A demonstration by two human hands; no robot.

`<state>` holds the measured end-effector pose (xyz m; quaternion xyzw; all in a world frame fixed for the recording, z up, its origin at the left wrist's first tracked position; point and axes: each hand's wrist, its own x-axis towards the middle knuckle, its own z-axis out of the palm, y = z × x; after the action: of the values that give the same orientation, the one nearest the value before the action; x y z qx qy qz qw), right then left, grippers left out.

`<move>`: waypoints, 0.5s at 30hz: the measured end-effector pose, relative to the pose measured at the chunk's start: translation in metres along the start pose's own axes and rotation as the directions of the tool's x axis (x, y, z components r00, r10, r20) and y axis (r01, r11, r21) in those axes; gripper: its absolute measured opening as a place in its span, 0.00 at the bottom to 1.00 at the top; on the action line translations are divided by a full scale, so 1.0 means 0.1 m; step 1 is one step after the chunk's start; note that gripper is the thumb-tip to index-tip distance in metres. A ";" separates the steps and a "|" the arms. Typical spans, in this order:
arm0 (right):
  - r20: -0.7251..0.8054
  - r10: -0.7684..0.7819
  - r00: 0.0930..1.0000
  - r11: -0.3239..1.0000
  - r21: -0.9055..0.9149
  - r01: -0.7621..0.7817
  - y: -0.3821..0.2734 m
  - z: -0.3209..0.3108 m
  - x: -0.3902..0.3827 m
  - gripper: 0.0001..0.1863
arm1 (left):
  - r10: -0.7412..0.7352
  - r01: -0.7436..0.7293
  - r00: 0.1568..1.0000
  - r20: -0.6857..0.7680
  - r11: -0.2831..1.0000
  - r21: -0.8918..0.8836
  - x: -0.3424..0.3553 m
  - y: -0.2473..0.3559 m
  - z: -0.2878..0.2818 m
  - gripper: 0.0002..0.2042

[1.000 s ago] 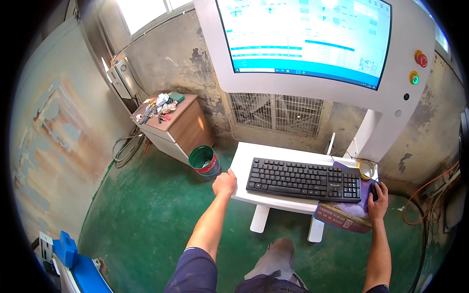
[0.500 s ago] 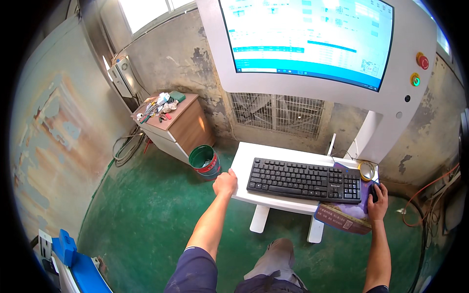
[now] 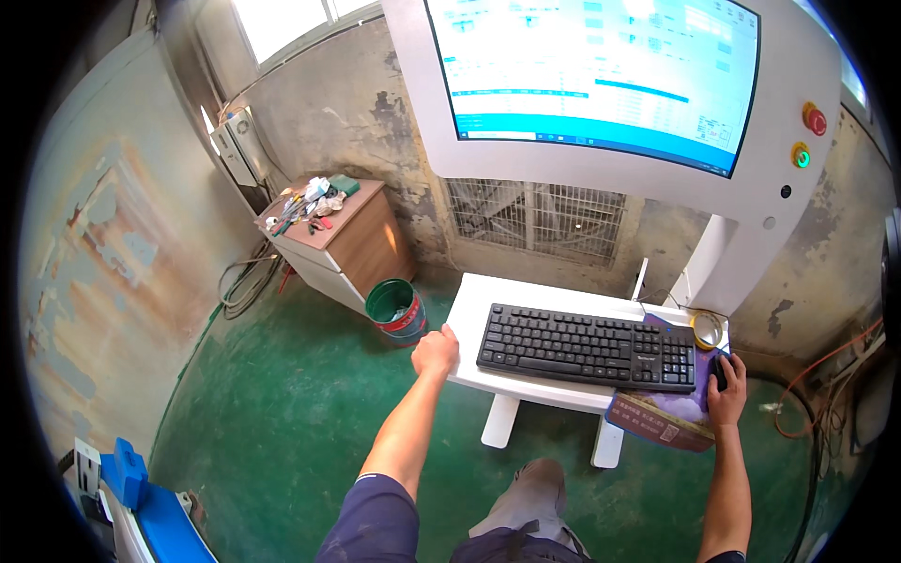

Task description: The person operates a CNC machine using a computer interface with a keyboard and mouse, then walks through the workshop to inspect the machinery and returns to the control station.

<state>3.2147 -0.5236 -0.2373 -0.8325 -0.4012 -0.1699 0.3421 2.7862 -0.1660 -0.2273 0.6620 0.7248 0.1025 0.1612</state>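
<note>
Here, curled hands [image 3: 435, 355] [image 3: 727, 402] on shelf [image 3: 471, 305], mouse [image 3: 718, 373]

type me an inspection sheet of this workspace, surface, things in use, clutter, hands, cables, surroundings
Surface: white shelf, bare strip left of the keyboard
Things in use: keyboard, its right end over the mat; mouse on the mat, which overhangs the shelf's front
Clutter: tape roll behind the mouse; tools and crumpled scraps on the cabinet; bucket beside it, contents unclear
Hands: left hand closed on the shelf's left edge; right hand gripping the mouse
Cables: coil left of the cabinet; orange cable at far right
Surroundings: lit screen, peeling wall, green floor
</note>
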 end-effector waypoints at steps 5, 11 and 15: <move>0.000 -0.005 1.000 1.000 0.019 0.005 -0.01 0.00 0.00 0.21 | -0.005 0.005 1.000 -0.005 1.000 0.008 0.01 -0.02 0.00 0.28; -0.003 0.002 1.000 1.000 0.019 -0.002 -0.01 -0.01 0.00 0.25 | -0.007 0.007 1.000 -0.006 1.000 0.009 0.02 -0.01 0.01 0.28; -0.022 0.018 1.000 0.999 0.041 -0.017 -0.05 -0.02 0.01 0.25 | -0.009 0.009 1.000 -0.012 1.000 0.009 0.02 -0.02 0.01 0.28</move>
<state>3.2113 -0.5220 -0.2334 -0.8269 -0.3934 -0.1682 0.3648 2.7851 -0.1647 -0.2294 0.6587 0.7292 0.1027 0.1543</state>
